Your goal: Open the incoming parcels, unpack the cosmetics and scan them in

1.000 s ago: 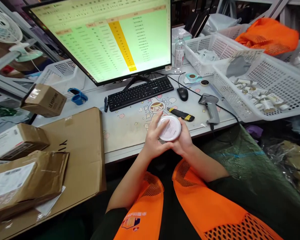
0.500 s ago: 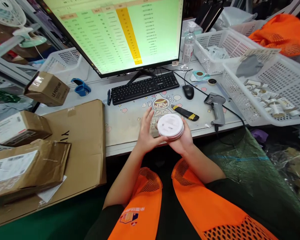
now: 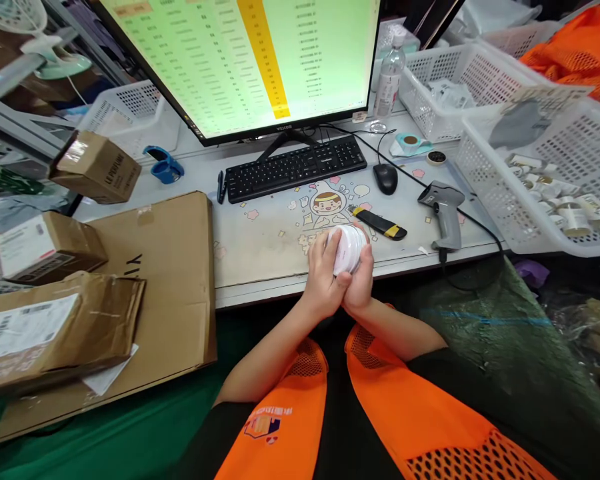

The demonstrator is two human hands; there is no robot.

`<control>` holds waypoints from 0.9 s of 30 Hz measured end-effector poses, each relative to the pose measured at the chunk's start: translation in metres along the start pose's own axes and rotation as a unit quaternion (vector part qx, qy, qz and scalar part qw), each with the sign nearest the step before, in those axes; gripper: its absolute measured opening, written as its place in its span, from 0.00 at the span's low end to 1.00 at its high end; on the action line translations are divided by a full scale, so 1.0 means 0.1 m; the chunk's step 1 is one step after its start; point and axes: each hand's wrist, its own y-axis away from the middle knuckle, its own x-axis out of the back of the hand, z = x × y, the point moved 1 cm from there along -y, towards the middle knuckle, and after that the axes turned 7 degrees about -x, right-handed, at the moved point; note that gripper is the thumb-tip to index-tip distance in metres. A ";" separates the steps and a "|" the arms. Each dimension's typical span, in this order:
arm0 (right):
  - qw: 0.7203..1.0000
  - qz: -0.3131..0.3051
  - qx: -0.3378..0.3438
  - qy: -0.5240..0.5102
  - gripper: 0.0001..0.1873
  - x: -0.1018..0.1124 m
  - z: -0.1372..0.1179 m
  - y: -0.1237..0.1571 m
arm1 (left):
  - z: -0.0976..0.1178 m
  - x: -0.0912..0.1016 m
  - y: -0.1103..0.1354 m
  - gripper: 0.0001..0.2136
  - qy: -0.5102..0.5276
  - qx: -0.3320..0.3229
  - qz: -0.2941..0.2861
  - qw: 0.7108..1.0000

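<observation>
Tub (image 3: 349, 249) gripped between left hand (image 3: 325, 277) and right hand (image 3: 361, 283), print illegible; box (image 3: 100, 168) marked "LE PERFUME"; screen (image 3: 220, 73) cropped above.

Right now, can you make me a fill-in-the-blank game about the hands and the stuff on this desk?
1. The left hand and right hand hold a round tub that looks mostly ____.
2. The black cutter has patches of bright ____.
3. The mouse lies near the right end of the black ____, which has rows of keys.
4. In the picture, the clear bottle stands to the ____ of the monitor.

Missing words: white; yellow; keyboard; right.
</observation>
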 end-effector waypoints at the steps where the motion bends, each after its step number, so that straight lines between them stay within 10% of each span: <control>1: 1.000 -0.013 0.001 0.014 0.29 0.01 -0.01 0.02 | -0.01 0.03 0.00 0.39 0.002 -0.013 0.007 1.000; 8: 0.928 -0.130 -0.349 0.024 0.28 0.13 -0.45 -0.06 | -0.41 0.66 -0.08 0.29 -0.026 -0.225 -0.071 0.972; 12: 0.928 -0.144 -0.342 -0.018 0.33 0.12 -0.51 -0.11 | -0.36 0.61 -0.05 0.33 -0.006 -0.064 0.115 0.991; 17: 0.942 -0.107 -0.317 -0.024 0.26 0.07 -0.42 -0.09 | -0.12 0.41 -0.08 0.56 -0.005 -0.119 0.039 0.992; 22: 0.939 -0.152 -0.302 -0.067 0.28 0.15 -0.42 -0.03 | -0.21 0.60 -0.06 0.24 0.038 -0.098 0.034 0.994; 27: 0.897 -0.013 -0.278 -0.343 0.18 0.15 -0.18 -0.09 | 0.07 0.33 -0.18 0.40 0.035 -0.156 0.013 0.987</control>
